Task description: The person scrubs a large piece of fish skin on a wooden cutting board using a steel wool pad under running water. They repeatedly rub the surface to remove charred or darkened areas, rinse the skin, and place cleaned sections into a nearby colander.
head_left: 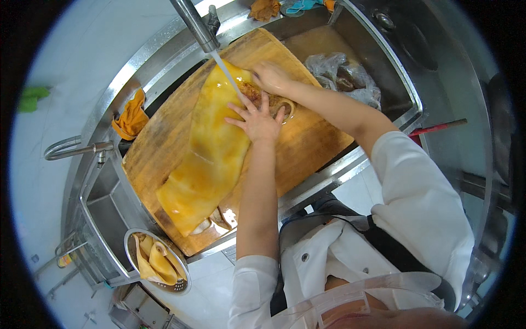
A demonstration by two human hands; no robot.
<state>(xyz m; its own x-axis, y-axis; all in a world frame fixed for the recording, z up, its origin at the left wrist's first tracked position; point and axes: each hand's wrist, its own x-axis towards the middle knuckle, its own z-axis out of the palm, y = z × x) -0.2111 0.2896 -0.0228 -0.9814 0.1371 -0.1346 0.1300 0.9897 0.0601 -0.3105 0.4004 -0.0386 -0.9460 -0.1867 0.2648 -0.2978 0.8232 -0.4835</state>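
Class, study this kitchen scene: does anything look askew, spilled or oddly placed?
The round wooden cutting board lies across the sink rim, not on a counter. The yellow sheet overhangs the board's near edge, and an orange cloth sits crumpled on the rim.

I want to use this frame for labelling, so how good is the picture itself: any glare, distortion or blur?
Head view: strong fisheye, so the steel sink rim bows and black corners ring the frame; glare whitens the pale tiled surface at upper left and glints on the wet yellow sheet of meat; left hand and right hand look sharp; the clear plastic visor at the bottom edge is soft.
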